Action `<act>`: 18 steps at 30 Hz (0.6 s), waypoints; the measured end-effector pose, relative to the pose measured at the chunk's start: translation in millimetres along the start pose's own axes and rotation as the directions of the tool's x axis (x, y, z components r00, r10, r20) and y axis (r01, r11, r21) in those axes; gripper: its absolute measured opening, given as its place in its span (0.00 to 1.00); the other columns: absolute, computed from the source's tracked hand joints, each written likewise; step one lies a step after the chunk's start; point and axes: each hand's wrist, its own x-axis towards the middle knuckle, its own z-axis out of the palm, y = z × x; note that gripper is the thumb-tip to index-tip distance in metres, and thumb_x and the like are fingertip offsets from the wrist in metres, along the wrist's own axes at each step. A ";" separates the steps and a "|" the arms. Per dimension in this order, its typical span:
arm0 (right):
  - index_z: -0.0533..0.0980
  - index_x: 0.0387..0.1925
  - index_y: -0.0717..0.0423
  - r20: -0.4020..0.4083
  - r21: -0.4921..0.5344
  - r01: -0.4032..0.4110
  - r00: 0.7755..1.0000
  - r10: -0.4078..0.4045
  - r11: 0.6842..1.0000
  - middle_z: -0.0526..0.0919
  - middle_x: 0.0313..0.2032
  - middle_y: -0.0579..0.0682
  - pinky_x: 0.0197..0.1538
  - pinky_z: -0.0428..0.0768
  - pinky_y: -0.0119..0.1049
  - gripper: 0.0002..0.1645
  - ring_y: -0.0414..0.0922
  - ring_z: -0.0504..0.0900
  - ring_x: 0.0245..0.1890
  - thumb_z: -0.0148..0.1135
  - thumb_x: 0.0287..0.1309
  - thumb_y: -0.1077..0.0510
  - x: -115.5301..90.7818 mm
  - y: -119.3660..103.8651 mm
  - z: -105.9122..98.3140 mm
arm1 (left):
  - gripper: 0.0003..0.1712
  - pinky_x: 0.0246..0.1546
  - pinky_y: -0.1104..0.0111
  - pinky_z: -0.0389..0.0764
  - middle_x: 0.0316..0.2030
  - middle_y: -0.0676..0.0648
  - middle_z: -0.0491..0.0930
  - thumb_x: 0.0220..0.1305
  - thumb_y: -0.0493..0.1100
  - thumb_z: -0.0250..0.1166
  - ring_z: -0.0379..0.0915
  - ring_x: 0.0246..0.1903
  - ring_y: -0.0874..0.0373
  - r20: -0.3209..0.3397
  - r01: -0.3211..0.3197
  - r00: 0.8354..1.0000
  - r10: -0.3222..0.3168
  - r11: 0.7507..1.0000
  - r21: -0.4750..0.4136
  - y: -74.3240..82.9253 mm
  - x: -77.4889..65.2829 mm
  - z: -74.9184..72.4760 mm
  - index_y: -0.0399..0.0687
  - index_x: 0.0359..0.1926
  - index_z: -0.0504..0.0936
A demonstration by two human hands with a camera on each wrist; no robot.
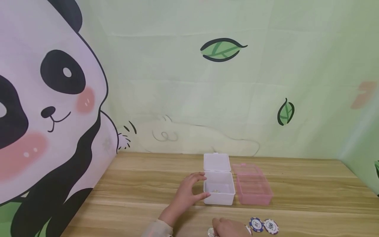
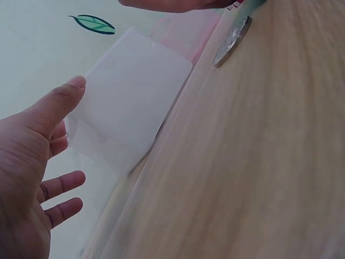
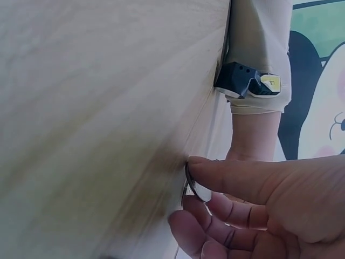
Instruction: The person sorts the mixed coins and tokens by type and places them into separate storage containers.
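Observation:
In the head view, my left hand (image 1: 188, 191) rests against the left side of an open white plastic box (image 1: 219, 199), thumb near its front rim and fingers toward the back. The left wrist view shows the thumb tip at the box's edge (image 2: 129, 102) and the other fingers spread. Low in the head view, my right hand (image 1: 231, 227) is over a silver coin (image 1: 210, 232). The right wrist view shows the thumb and curled fingers pinching that coin (image 3: 201, 192), tilted close by the tabletop. A small shiny coin (image 1: 216, 191) lies inside the white box.
A pink translucent box (image 1: 254, 199) stands just right of the white one. Blue-and-white (image 1: 256, 224) and dark-and-white (image 1: 270, 226) poker chips lie right of my right hand, which partly hides a red-and-white chip (image 1: 248, 229). A printed cloth (image 1: 177, 82) hangs behind the wooden table (image 1: 133, 187).

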 end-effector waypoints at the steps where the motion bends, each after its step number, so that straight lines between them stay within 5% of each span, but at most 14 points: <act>1: 0.67 0.22 0.47 -0.009 0.008 0.003 1.000 -0.003 1.000 0.69 0.16 0.39 0.18 0.67 0.31 0.20 0.34 0.66 0.15 0.68 0.46 0.43 -0.6 -0.1 0.3 | 0.27 0.64 0.48 0.68 0.61 0.48 0.75 0.52 0.52 0.72 0.68 0.63 0.49 -0.004 -0.005 1.000 0.005 1.000 0.003 -0.3 0.0 0.3 0.48 0.52 0.78; 8: 0.65 0.19 0.45 -0.040 0.037 0.015 0.999 -0.014 0.999 0.64 0.13 0.36 0.16 0.62 0.29 0.17 0.33 0.62 0.13 0.67 0.43 0.49 -3.4 -2.3 -0.2 | 0.27 0.64 0.50 0.69 0.60 0.49 0.76 0.52 0.52 0.73 0.69 0.63 0.50 -0.011 -0.014 1.000 0.014 1.000 0.005 -2.0 0.1 1.5 0.48 0.52 0.78; 18: 0.70 0.22 0.46 0.016 0.165 0.072 0.997 -0.075 0.984 0.66 0.13 0.34 0.17 0.62 0.24 0.12 0.30 0.61 0.14 0.67 0.46 0.58 -4.0 0.7 -16.6 | 0.27 0.64 0.50 0.69 0.61 0.48 0.76 0.52 0.52 0.73 0.69 0.63 0.49 -0.008 -0.013 1.000 0.013 1.000 -0.001 -1.7 0.1 0.7 0.47 0.52 0.78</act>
